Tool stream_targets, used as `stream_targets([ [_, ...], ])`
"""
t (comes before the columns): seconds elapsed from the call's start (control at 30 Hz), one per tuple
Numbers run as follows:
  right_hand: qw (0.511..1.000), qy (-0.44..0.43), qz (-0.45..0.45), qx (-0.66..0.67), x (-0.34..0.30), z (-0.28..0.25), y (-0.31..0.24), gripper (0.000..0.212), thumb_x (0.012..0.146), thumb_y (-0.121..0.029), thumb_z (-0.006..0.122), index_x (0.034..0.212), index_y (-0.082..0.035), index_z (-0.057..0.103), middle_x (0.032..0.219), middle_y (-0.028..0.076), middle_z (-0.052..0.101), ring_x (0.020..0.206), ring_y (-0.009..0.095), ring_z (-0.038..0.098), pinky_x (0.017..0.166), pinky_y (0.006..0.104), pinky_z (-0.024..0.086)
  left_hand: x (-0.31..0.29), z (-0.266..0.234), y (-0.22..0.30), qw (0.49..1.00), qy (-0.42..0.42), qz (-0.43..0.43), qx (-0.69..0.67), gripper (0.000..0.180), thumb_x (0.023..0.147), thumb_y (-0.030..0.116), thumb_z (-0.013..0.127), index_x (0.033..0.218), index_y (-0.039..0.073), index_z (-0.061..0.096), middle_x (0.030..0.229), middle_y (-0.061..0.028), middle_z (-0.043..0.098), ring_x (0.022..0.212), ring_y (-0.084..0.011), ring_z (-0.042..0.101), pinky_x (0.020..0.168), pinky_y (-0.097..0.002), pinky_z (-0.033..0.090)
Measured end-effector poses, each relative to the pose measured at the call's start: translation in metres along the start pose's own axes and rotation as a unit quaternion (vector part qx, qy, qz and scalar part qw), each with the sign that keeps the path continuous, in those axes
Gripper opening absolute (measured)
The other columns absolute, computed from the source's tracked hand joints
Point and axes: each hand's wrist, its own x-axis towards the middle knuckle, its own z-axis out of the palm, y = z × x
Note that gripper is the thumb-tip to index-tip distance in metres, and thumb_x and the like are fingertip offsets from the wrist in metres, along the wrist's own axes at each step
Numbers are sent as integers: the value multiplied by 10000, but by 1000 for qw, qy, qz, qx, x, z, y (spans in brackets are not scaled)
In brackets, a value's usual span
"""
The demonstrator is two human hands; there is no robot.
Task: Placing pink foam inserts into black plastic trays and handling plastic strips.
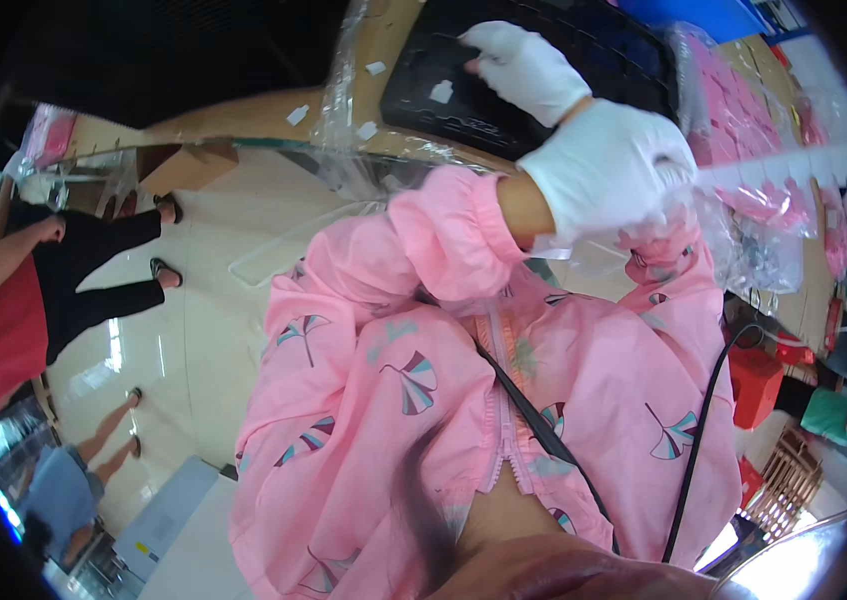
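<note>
Both hands were gloved in white, with the forearms crossed above the table (378,38). The left hand (608,168), reaching over from the pink sleeve (448,230), had its fingers curled together on the near end of a white toothed strip (793,170). The strip ran out from these fingers toward the right, above pink packets in clear plastic (738,105); the exact grip was blurred.

The right hand (528,75) lay beyond the left, over a black panel (413,75). Its fingers were bent and pointed left; whether they were apart or closed on something could not be told. The panel lay flat on the table, below and around these fingers, contact unclear. One white piece (441,92) rested on the panel, just beside and nearer the body than the right fingertips. Three similar scraps (367,130) lay left of the panel, near clear film (335,105).
</note>
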Motion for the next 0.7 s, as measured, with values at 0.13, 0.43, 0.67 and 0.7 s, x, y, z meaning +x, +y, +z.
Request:
stream_targets([
  [0.13,950,181,73,243,-63,-68,54,198,828,-22,598,1010,23,661,918,80,677,796,113,611,736,247,487,31,-12,-27,956,51,191,215,146,808,117,645,913,19,666,804,-85,674,723,-183,651,634,-293,517],
  [0.43,929,358,-24,-92,-148,-128,-21,241,772,19,668,1012,11,648,1116,113,598,1020,188,578,837,277,476,61,0,1,994,35,-102,24,107,869,90,596,911,13,656,753,-36,667,576,-77,586,529,-224,467],
  [0.67,942,304,-24,-140,-132,-123,-39,314,622,-15,754,920,-22,657,1139,137,582,985,275,586,798,323,490,69,1,-39,990,69,6,120,140,834,129,645,917,22,679,810,-71,686,688,-133,646,597,-241,504],
  [0.7,942,303,-43,-140,-131,-122,-38,308,593,-28,752,885,-23,656,1113,135,584,955,287,583,778,346,484,69,0,-39,987,72,16,143,144,835,136,644,919,24,679,811,-77,687,689,-135,647,602,-243,505],
])
